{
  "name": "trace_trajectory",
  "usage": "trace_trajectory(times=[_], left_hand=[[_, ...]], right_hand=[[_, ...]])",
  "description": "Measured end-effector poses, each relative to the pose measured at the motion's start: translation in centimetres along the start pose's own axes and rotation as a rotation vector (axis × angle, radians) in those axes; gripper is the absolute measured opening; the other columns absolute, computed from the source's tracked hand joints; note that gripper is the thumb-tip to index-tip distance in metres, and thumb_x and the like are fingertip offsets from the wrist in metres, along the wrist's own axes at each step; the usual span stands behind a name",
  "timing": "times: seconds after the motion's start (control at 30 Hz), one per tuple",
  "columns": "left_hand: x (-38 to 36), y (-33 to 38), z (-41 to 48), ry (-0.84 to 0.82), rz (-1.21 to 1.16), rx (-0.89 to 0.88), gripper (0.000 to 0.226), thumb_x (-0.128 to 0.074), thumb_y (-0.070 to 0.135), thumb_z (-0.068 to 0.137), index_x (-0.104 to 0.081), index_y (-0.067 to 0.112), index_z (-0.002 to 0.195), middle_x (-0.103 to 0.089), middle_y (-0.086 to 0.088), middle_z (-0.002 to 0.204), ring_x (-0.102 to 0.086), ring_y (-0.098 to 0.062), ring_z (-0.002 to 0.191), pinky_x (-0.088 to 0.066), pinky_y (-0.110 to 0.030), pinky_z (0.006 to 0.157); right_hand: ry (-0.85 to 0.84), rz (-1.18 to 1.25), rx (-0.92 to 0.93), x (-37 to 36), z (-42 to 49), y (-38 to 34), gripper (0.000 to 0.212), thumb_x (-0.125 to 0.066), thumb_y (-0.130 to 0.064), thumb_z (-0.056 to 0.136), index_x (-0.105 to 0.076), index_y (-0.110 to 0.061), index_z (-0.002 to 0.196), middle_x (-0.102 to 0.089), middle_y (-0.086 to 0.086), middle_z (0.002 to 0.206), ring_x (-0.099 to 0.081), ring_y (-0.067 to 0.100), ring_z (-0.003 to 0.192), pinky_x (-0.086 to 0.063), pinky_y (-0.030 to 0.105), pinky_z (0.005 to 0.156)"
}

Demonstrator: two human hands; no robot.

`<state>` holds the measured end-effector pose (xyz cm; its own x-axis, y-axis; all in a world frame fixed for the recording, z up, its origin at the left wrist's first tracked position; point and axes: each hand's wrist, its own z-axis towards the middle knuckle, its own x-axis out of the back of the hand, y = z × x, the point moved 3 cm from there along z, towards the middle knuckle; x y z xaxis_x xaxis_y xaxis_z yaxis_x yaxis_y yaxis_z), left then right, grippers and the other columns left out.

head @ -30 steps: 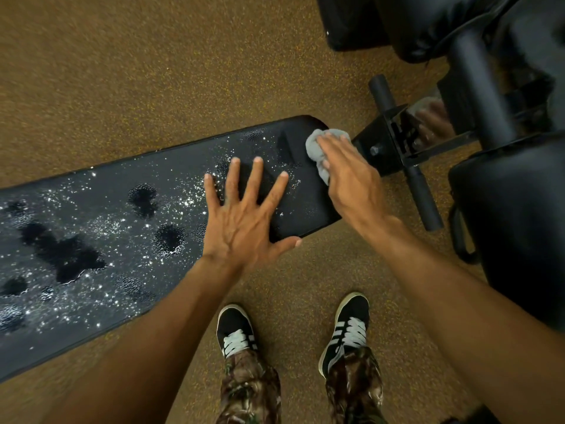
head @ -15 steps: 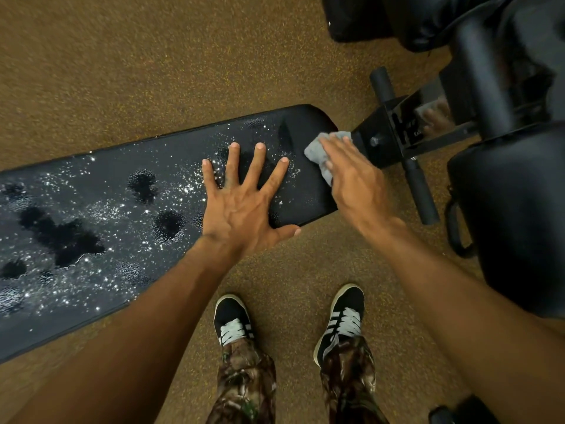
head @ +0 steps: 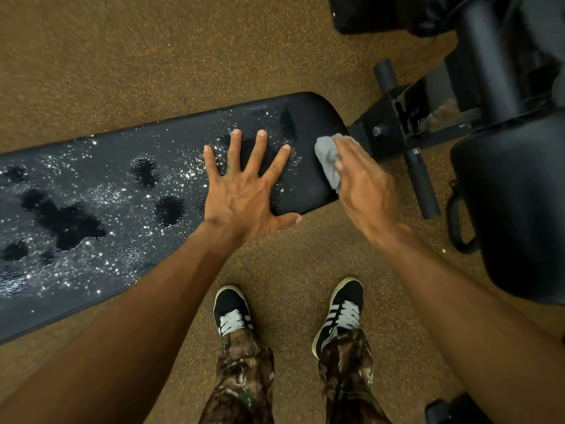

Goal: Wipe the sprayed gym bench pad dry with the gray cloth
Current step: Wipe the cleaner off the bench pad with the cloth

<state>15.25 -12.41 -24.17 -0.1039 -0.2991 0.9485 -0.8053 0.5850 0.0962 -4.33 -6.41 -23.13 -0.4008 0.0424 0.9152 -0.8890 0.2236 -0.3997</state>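
**Cloth at the pad's right end, spray across the rest**

The shoes carry the only markings: the right shoe shows white side stripes, and both it and the left shoe have white laces. No word on them is large enough to read. The trousers above them have a camouflage leaf print.

The black pad runs from the left edge to the middle of the view, over a speckled brown floor. Bright droplets and dark wet patches cover most of its length.

The left hand lies flat on the pad near its right end. Its fingers are spread wide and straight, the thumb is at the near edge, and it holds nothing.

The right hand, slightly blurred, presses the bunched gray cloth onto the pad's rounded right end. Its fingers lie nearly straight over the cloth, which shows beyond the fingers on the left.

Just right of the cloth is the black metal frame with a bolt, and a padded roller crosses it. A second black cushion fills the right side, near the right forearm.
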Motion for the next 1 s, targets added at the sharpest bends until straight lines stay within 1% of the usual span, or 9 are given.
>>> trace_trajectory(times=[0.13,0.27,0.4,0.5,0.63,0.77,0.83,0.9,1.0], left_hand=[[-0.1,0.0,0.0,0.016,0.002,0.003,0.120,-0.028,0.101,0.064,0.010,0.037,0.158,0.008,-0.006,0.169,0.011,-0.045,0.152,-0.005,-0.077,0.113],[-0.1,-0.1,0.0,0.018,0.008,0.006,0.121,-0.027,0.102,0.063,0.010,0.037,0.157,0.008,-0.005,0.169,0.011,-0.045,0.152,-0.006,-0.077,0.113],[-0.2,0.0,0.0,0.015,0.008,0.004,0.120,-0.028,0.101,0.063,0.011,0.037,0.157,0.009,-0.006,0.169,0.013,-0.045,0.152,-0.005,-0.077,0.112],[-0.2,0.1,0.0,0.015,0.007,0.006,0.120,-0.028,0.101,0.064,0.011,0.036,0.158,0.009,-0.006,0.169,0.013,-0.045,0.152,-0.004,-0.077,0.112],[-0.2,0.1,-0.1,0.014,0.001,0.007,0.120,-0.026,0.101,0.064,0.011,0.036,0.158,0.009,-0.006,0.169,0.013,-0.044,0.152,-0.002,-0.077,0.113],[-0.1,0.1,-0.1,0.011,-0.001,0.014,0.121,-0.026,0.101,0.062,0.011,0.037,0.158,0.009,-0.006,0.169,0.013,-0.044,0.152,-0.003,-0.076,0.113],[0.0,0.1,0.0,0.011,0.001,0.014,0.121,-0.027,0.101,0.062,0.010,0.037,0.158,0.009,-0.006,0.169,0.013,-0.044,0.152,-0.004,-0.077,0.113],[-0.1,0.1,0.0,0.016,0.001,0.015,0.121,-0.028,0.101,0.062,0.010,0.037,0.158,0.008,-0.007,0.169,0.013,-0.044,0.152,-0.004,-0.077,0.113],[-0.3,0.2,0.0,0.021,0.002,0.019,0.121,-0.028,0.101,0.062,0.008,0.037,0.158,0.008,-0.007,0.169,0.012,-0.044,0.152,-0.005,-0.077,0.112]], right_hand=[[-0.033,0.062,0.036,-0.9,-0.4,-2.4,0.043,-0.051,-0.021,0.102,-0.048,-0.012,0.144,-0.047,0.009,0.151,-0.034,0.029,0.145,-0.029,0.045,0.119],[-0.073,0.037,0.124,-0.2,-3.0,-1.1,0.038,-0.054,-0.015,0.098,-0.056,-0.013,0.135,-0.058,0.009,0.140,-0.046,0.024,0.138,-0.044,0.044,0.110],[-0.051,-0.003,-0.006,0.6,-3.3,-0.6,0.037,-0.049,-0.018,0.104,-0.050,-0.017,0.141,-0.054,0.007,0.145,-0.053,0.025,0.133,-0.055,0.046,0.097],[-0.019,0.009,-0.035,0.1,-1.7,-1.9,0.039,-0.044,-0.020,0.106,-0.047,-0.014,0.144,-0.048,0.008,0.151,-0.045,0.027,0.139,-0.047,0.042,0.103],[-0.063,0.053,0.088,-1.4,-2.2,-3.2,0.040,-0.044,-0.017,0.105,-0.048,-0.008,0.144,-0.046,0.015,0.150,-0.036,0.029,0.144,-0.036,0.049,0.115],[-0.105,0.013,0.244,-0.5,-4.9,-1.4,0.041,-0.054,-0.004,0.098,-0.053,-0.006,0.139,-0.054,0.015,0.143,-0.048,0.029,0.136,-0.047,0.048,0.106],[-0.077,-0.013,0.186,0.3,-4.9,-0.3,0.041,-0.054,-0.002,0.097,-0.054,-0.005,0.138,-0.056,0.015,0.141,-0.053,0.028,0.132,-0.055,0.048,0.096],[-0.033,-0.028,0.072,0.7,-3.7,-0.2,0.040,-0.046,-0.012,0.099,-0.054,-0.008,0.139,-0.057,0.014,0.140,-0.059,0.028,0.126,-0.059,0.046,0.089],[-0.004,-0.024,-0.020,0.1,-1.3,-2.1,0.043,-0.043,-0.021,0.099,-0.053,-0.007,0.139,-0.053,0.016,0.144,-0.058,0.031,0.127,-0.053,0.040,0.095]])
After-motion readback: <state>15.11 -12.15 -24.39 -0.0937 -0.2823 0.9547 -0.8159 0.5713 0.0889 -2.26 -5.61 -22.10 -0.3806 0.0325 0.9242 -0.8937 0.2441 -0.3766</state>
